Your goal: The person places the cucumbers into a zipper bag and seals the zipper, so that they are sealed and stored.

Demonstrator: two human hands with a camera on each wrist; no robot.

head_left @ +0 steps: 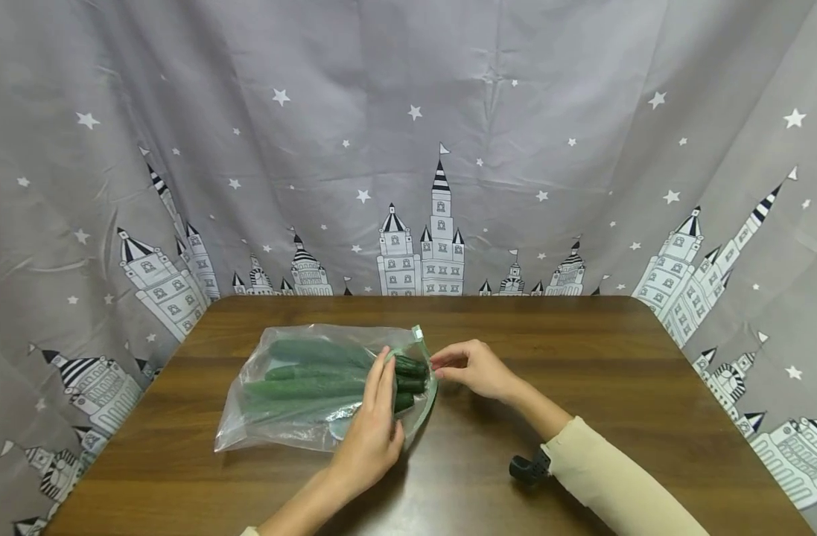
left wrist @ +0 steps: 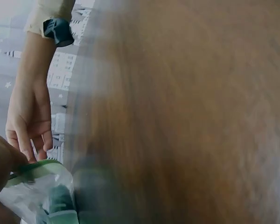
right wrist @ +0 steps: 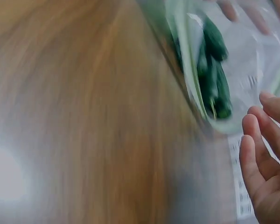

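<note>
A clear plastic zip bag [head_left: 247, 432] lies on the table with several dark green cucumbers [head_left: 307, 387] inside. Its green-edged mouth [head_left: 430, 398] faces right and gapes, showing the cucumber ends in the right wrist view. Across the bag near that mouth rests my left hand [head_left: 368, 443], its fingers extended over the plastic. My right hand [head_left: 478, 368] is at the mouth's edge, fingers slightly bent, with the fingertips close to the green strip. In the right wrist view, the right hand's fingers [right wrist: 254, 158] are spread loosely and grip nothing visible. Whether they touch the rim, I cannot tell.
A pale slider [head_left: 418, 333] sits at the far corner of the bag's mouth. The brown wooden table [head_left: 549, 335] extends to both sides. Behind it hangs a grey curtain [head_left: 515, 149] with castles and stars. A black wrist device [head_left: 530, 469] is on my right sleeve.
</note>
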